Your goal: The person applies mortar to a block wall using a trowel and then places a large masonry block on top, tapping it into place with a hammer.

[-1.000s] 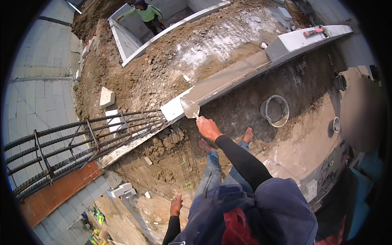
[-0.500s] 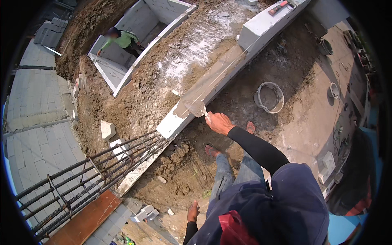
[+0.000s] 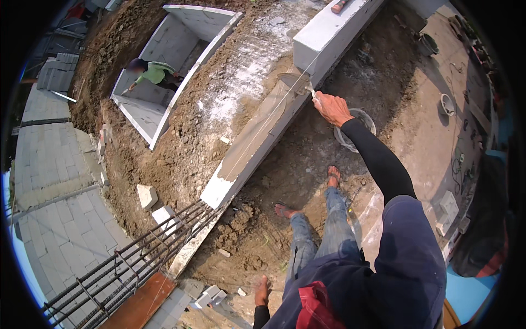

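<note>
My right hand (image 3: pixel 331 109) grips the handle of a trowel (image 3: pixel 293 81). Its blade is on the grey-brown mortar layer (image 3: pixel 249 134) along a long low wall, near the end of a raised white block (image 3: pixel 318 41). A thin string runs lengthwise over the mortar. A bare white stretch of the wall (image 3: pixel 215 192) shows at the near-left end. A white bucket (image 3: pixel 361 141) stands on the soil, partly hidden behind my right forearm. My left hand (image 3: pixel 262 290) hangs low by my leg, fingers loosely apart, holding nothing.
Rebar cages (image 3: pixel 131 263) extend lower left beside an orange board (image 3: pixel 139 304). Another person (image 3: pixel 159 74) in green stands in a block-walled pit (image 3: pixel 203 22). Paving (image 3: pixel 60 219) lies left. A red-handled tool (image 3: pixel 339 5) rests atop the raised block. Buckets (image 3: pixel 446 104) and cables sit right.
My right hand and trowel have travelled along the wall, up and rightward, to the raised block. More mortar surface shows behind them. The view has shifted and turned, and my feet appear farther right.
</note>
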